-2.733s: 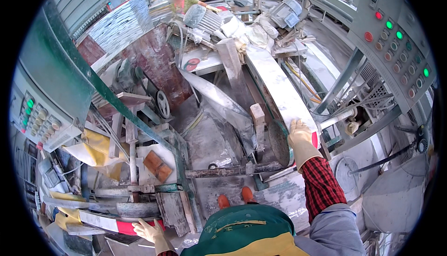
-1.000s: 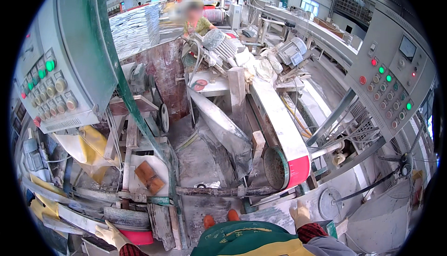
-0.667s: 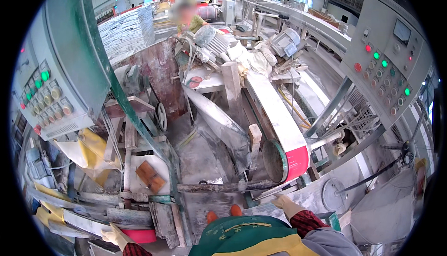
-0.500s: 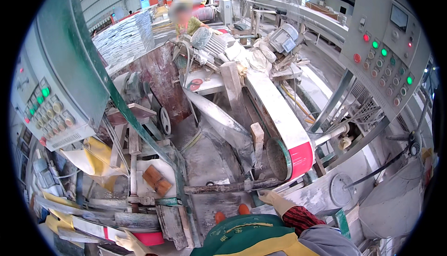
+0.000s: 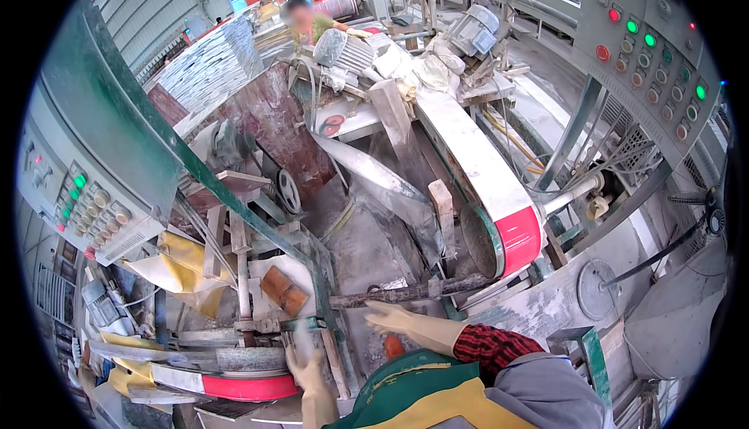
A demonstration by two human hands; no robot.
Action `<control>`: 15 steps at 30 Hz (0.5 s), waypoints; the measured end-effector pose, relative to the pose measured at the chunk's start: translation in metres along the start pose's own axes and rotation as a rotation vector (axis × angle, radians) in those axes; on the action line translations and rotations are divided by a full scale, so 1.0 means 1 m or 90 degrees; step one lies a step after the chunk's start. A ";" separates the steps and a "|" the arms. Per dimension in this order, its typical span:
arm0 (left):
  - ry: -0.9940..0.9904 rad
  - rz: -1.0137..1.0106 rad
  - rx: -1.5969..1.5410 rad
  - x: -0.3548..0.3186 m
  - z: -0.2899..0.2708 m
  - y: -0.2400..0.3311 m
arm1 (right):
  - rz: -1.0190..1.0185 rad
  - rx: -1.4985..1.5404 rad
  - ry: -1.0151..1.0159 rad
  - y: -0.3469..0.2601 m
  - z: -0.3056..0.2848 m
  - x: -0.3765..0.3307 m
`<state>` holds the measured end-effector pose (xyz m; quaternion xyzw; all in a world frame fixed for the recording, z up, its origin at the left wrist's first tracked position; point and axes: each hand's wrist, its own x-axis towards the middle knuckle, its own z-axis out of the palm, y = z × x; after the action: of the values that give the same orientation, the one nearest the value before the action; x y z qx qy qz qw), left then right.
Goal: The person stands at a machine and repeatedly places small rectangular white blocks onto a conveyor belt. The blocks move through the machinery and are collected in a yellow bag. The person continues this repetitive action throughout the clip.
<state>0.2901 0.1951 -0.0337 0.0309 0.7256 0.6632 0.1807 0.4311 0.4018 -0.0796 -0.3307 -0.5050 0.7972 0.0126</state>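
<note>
Both my hands wear long cream gloves. My right hand (image 5: 398, 322) is stretched out in front of my green apron (image 5: 398, 390), fingers apart, with nothing in it. It is nearest a rough wooden pole (image 5: 382, 297) that lies across the gap ahead. My left hand (image 5: 308, 366) is raised with fingers spread, slightly smeared by motion, and nothing shows in it. Beside it runs a belt machine with a red end cover (image 5: 250, 387). An orange-brown wooden block (image 5: 283, 291) lies on a white board farther forward. An orange shoe tip (image 5: 393, 345) shows below my right hand.
Control cabinets with lit buttons stand left (image 5: 97, 202) and right (image 5: 644, 62). Ahead right runs a white belt guard with a red end (image 5: 521, 240). A green rail (image 5: 234, 210) slants along the left. A person (image 5: 307, 23) stands behind the motors. A fan (image 5: 714, 214) is far right.
My left hand has come up and inward from the lower left. My right hand has moved left, away from the red-ended belt guard. The view has shifted, and the far person has extended an arm.
</note>
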 end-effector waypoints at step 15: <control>-0.224 0.345 0.460 0.078 -0.015 0.063 | -0.451 0.285 0.657 -0.063 -0.142 -0.083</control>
<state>0.2007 0.2107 0.0111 0.3912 0.8338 0.3768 0.0989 0.5527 0.5160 -0.0243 -0.4734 -0.3349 0.5697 0.5824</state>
